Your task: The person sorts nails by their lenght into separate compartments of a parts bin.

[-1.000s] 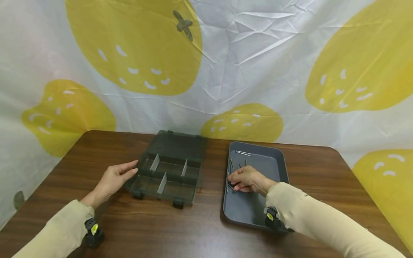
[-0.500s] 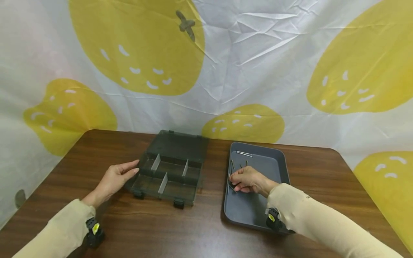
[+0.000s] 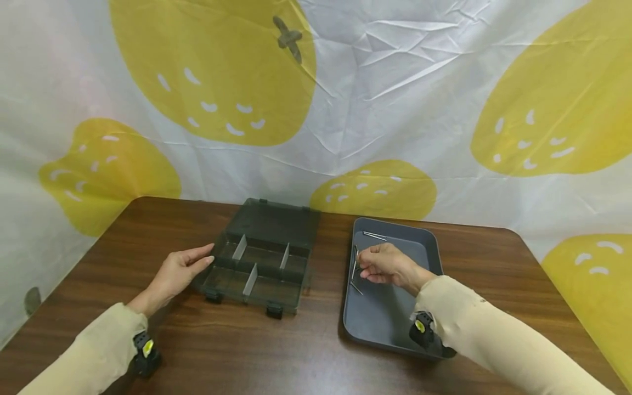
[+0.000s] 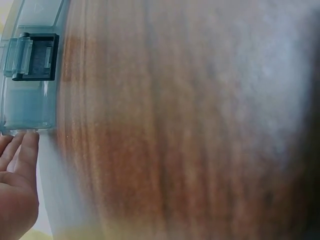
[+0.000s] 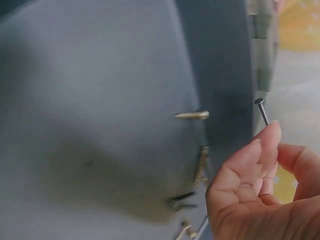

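Note:
My right hand (image 3: 387, 266) is over the left side of a grey tray (image 3: 385, 326). In the right wrist view its fingertips pinch a flat-headed nail (image 5: 264, 112), whose head end sticks out past them. Below, in the tray, lie a brass-coloured screw (image 5: 191, 115), another screw (image 5: 201, 167) and several blurred fasteners. With fingers fairly straight, my left hand (image 3: 173, 274) touches the left side of a dark translucent compartment box (image 3: 274, 222). The box lies with its lid back, and the left wrist view shows the fingertips at its edge.
Thin silver nails (image 3: 375, 236) lie at the tray's far end. Light dividers (image 3: 250, 281) split the box, and two latches (image 3: 274, 311) stick out at its front. Wooden tabletop (image 3: 311, 351) runs between box and tray. A lemon-print cloth (image 3: 345, 120) hangs behind.
My right hand has risen and shifted slightly away from the tray's near end, uncovering a thin fastener at the left side. The left hand stays against the box.

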`<state>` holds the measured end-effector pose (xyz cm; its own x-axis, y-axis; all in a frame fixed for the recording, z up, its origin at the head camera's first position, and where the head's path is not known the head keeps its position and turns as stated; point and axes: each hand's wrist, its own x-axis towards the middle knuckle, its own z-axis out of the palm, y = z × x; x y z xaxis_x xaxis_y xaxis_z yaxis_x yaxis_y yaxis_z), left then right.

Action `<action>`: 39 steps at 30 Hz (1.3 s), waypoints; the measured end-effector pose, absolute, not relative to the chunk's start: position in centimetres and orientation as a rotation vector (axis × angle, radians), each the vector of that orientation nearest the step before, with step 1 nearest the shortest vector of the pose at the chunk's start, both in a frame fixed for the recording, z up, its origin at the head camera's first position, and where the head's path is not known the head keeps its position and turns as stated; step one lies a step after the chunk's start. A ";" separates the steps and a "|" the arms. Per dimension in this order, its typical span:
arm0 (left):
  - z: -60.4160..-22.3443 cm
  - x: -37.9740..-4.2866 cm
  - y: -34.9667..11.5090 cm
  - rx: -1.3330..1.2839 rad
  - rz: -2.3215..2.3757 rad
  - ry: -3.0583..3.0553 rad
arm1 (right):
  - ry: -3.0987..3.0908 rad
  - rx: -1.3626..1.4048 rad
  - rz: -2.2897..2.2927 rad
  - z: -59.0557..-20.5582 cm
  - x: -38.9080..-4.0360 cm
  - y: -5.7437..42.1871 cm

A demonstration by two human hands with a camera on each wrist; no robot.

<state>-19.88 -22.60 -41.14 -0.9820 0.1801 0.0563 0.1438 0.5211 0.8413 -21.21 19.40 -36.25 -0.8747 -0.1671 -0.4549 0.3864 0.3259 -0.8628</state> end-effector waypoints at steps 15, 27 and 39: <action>-41.4 -19.9 -22.7 0.282 1.515 2.683 | 1.974 0.148 -1.827 -34.4 -23.0 10.7; -41.4 -19.9 -22.7 0.294 1.519 2.694 | 1.956 0.173 -1.822 -35.0 -23.8 5.0; -41.6 -20.0 -22.8 0.278 1.518 2.701 | 1.928 0.255 -1.810 -36.3 -24.0 4.3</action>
